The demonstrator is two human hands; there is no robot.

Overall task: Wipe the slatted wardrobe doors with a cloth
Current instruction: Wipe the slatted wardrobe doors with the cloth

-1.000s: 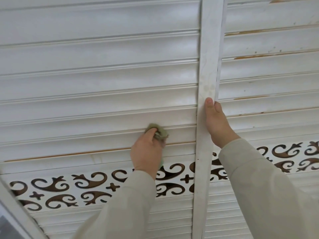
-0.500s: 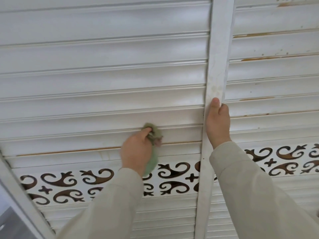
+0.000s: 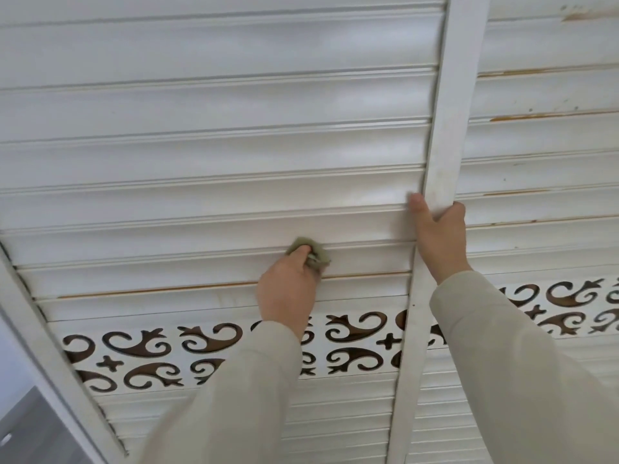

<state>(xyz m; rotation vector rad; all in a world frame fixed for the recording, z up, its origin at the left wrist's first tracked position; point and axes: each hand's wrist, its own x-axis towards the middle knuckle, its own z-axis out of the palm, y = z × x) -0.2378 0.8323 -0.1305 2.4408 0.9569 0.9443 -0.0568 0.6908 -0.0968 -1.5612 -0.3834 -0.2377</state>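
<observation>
The cloth (image 3: 310, 251), a small bunched olive-green wad, sits pressed against a slat (image 3: 201, 259) of the left door (image 3: 214, 135), low in the slatted part and toward its right edge. The left hand (image 3: 288, 293) reaches up from below with its fingers curled round the cloth, gripping it against the slat. The right hand (image 3: 438, 236) grips the upright stile (image 3: 445, 128) between the doors, thumb on the stile's left side and fingers wrapped over its right edge. Both sleeves (image 3: 522, 380) are beige. Below the hands runs a white fretwork band (image 3: 150, 356) with dark scrolls. The right door (image 3: 549, 95) shows chipped paint along slat edges.
</observation>
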